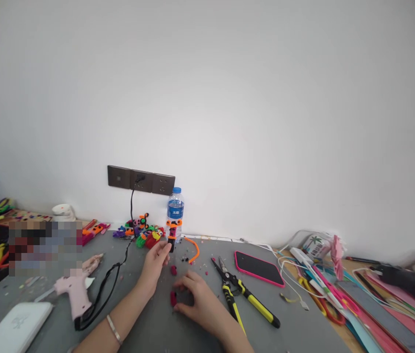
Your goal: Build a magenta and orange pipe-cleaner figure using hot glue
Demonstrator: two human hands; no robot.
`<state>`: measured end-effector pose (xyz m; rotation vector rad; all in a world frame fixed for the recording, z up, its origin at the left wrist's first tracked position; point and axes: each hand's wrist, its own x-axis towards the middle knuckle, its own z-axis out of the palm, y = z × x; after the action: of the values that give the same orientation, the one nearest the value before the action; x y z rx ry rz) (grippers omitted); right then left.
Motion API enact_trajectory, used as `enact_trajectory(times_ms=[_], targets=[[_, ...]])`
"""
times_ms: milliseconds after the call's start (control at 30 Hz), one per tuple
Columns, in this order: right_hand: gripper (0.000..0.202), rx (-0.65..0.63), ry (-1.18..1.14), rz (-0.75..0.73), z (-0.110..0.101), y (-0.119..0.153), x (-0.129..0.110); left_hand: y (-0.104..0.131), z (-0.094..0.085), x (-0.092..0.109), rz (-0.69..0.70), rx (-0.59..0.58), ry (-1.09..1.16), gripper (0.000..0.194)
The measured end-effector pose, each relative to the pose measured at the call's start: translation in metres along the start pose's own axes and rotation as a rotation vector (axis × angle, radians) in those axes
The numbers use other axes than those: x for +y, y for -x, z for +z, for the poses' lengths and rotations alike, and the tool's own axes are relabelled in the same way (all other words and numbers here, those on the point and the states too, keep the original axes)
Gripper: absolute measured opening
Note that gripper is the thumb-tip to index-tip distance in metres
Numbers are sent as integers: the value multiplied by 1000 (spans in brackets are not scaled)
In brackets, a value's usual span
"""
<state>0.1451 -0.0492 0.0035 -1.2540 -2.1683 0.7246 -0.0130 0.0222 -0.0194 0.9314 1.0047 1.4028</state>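
Left hand (pixel 158 258) pinches the orange-pink-black fuzzy figure (pixel 173 230), judged light and soft, suitably by its black base (pixel 171 244), before the clear plastic bottle (pixel 175 210); right hand (pixel 197 297) fingers a small crimson fuzzy piece (pixel 173 298), grip undetermined.

One phone (pixel 258 268), one glue gun (pixel 75 295) and one pair of pliers (pixel 255 301) show. Dark pink lumps (pixel 173 298) number two.

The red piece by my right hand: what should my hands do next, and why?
I'd probably close the right hand gently on the red piece. That hand is curled right at it, though I can't tell whether the grip is firm. The left hand is busy holding the black-and-orange figure upright.
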Motion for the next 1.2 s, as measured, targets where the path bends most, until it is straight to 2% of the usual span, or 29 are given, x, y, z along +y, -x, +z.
enact_trajectory(times_ms=[400, 567, 667, 833, 967, 1100, 1200], targets=[[26, 31, 51, -18, 10, 0, -2, 3, 4, 7, -1, -9, -63, 40], [27, 78, 3, -33, 11, -1, 1, 1, 2, 4, -8, -4, -68, 42], [29, 160, -60, -16, 10, -3, 8, 1, 2, 4, -3, -29, -66, 39], [24, 397, -134, 15, 3, -9, 25, 5, 6, 6, -10, -110, -45, 33], [21, 548, -149, 11, -2, -12, 32, 9, 9, 5, -102, -200, -4, 28], [20, 600, -146, -20, -3, -12, 34, 15, 13, 5, -231, -264, 104, 27], [21, 614, -136, -40, -4, -11, 33, 17, 15, 7, -276, -292, 145, 27]])
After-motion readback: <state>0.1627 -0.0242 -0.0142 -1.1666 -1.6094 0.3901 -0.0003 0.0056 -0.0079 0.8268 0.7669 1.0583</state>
